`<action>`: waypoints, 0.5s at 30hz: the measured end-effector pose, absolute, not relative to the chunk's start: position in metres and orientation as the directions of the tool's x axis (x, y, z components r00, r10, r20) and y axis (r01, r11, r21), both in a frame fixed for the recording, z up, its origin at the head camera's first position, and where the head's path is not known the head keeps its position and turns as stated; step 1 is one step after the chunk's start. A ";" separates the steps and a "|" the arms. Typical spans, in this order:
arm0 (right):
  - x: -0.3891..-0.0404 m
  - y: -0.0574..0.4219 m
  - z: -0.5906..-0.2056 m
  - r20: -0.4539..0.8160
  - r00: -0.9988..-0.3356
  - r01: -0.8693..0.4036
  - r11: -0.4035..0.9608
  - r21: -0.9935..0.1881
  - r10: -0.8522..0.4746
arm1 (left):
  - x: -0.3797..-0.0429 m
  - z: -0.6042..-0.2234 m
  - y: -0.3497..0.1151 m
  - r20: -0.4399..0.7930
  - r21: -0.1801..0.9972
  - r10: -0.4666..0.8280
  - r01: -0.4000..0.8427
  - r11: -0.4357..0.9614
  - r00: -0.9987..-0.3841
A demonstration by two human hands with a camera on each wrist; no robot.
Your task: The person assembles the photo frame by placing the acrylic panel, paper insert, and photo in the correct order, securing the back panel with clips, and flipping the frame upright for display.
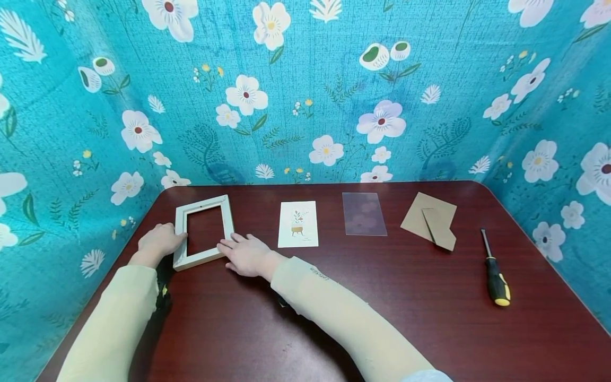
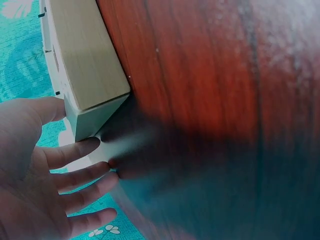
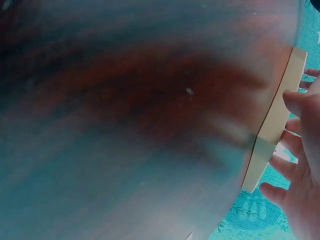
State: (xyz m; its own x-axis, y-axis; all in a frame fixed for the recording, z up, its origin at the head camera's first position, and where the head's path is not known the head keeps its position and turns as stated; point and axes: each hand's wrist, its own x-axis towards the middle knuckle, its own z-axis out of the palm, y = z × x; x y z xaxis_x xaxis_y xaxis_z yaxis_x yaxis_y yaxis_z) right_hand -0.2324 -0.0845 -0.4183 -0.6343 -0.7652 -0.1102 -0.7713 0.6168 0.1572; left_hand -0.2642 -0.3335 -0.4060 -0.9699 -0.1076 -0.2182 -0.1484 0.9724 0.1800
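Observation:
An empty wooden picture frame (image 1: 201, 261) lies at the left of the table, light-coloured, its opening showing the tabletop. My left hand (image 1: 161, 240) is at its left side; in the left wrist view the thumb and index finger (image 2: 75, 151) pinch a corner, the other fingers spread loosely. At the frame's near right corner, my right hand (image 1: 248, 255) touches it with fairly straight, spread fingers. The right wrist view shows the right thumb (image 3: 294, 101) against the frame's side (image 3: 270, 130). Contact under the hands is partly hidden.
Rightward along the table (image 1: 382, 307) lie a printed card (image 1: 298, 233), a clear sheet (image 1: 365, 215), a brown backing board (image 1: 427, 217) with a stand leg, and a black-and-yellow screwdriver (image 1: 497, 281). A flowered blue cloth (image 1: 296, 79) hangs behind and at both sides.

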 end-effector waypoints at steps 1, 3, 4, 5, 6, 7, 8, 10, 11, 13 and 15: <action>-0.233 -0.085 -0.418 -0.104 -0.633 -0.772 0.615 0.158 -0.767 | -0.264 -0.406 -0.333 -0.219 0.183 -0.109 -0.150 0.972 -0.970; -0.234 -0.084 -0.418 -0.087 -0.628 -0.776 0.611 0.157 -0.774 | -0.264 -0.405 -0.333 -0.223 0.186 -0.108 -0.151 0.971 -0.969; -0.235 -0.084 -0.418 -0.077 -0.624 -0.778 0.608 0.158 -0.778 | -0.263 -0.404 -0.333 -0.225 0.189 -0.106 -0.150 0.970 -0.969; -0.235 -0.084 -0.418 -0.068 -0.620 -0.780 0.605 0.158 -0.782 | -0.262 -0.403 -0.332 -0.227 0.190 -0.105 -0.150 0.970 -0.968; -0.236 -0.083 -0.418 -0.058 -0.616 -0.783 0.602 0.158 -0.785 | -0.261 -0.402 -0.331 -0.231 0.191 -0.103 -0.149 0.970 -0.968; -0.236 -0.083 -0.418 -0.049 -0.613 -0.784 0.600 0.157 -0.789 | -0.261 -0.401 -0.331 -0.235 0.192 -0.102 -0.149 0.970 -0.967; -0.237 -0.082 -0.417 -0.038 -0.609 -0.786 0.597 0.159 -0.792 | -0.260 -0.400 -0.330 -0.240 0.191 -0.100 -0.148 0.970 -0.966; -0.238 -0.081 -0.418 -0.016 -0.600 -0.790 0.590 0.167 -0.799 | -0.258 -0.398 -0.328 -0.250 0.187 -0.096 -0.145 0.972 -0.964; -0.238 -0.081 -0.418 -0.007 -0.597 -0.791 0.587 0.171 -0.802 | -0.258 -0.397 -0.328 -0.256 0.185 -0.094 -0.144 0.972 -0.962; -0.239 -0.079 -0.418 0.013 -0.589 -0.793 0.580 0.186 -0.808 | -0.256 -0.397 -0.327 -0.265 0.182 -0.086 -0.138 0.974 -0.960; -0.239 -0.078 -0.417 0.033 -0.580 -0.794 0.574 0.200 -0.814 | -0.255 -0.396 -0.325 -0.268 0.184 -0.078 -0.130 0.974 -0.960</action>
State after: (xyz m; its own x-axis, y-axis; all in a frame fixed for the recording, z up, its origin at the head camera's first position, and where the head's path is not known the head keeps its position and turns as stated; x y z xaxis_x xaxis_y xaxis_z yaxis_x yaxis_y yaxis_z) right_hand -0.2394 -0.0781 -0.4175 -0.5801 -0.8139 0.0325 -0.7940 0.5740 0.2004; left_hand -0.2547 -0.3253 -0.3963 -0.9602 -0.0776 -0.2684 -0.1300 0.9744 0.1836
